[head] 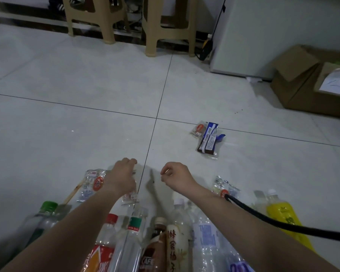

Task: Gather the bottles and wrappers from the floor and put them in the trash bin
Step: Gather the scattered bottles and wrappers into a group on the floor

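Observation:
My left hand (124, 174) hovers low over the tiled floor, fingers curled down, and seems to pinch a clear wrapper (130, 197) that trails under its wrist. My right hand (173, 175) hangs beside it, loosely curled and holding nothing. Several bottles lie in a row below my arms: a green-capped one (47, 210), a red-capped one (108, 224), a brown coffee bottle (155, 244), a cream one (177, 242) and a yellow one (281, 214). Clear wrappers with orange labels lie at left (92, 184) and right (224, 188). A dark blue wrapper (208, 139) lies farther off. No trash bin is in view.
Two beige plastic stools (165, 30) stand at the back. A white cabinet (263, 36) and cardboard boxes (306, 83) fill the right side. A black cable (283, 224) crosses my right forearm. A wooden stick (75, 191) lies by the left wrapper.

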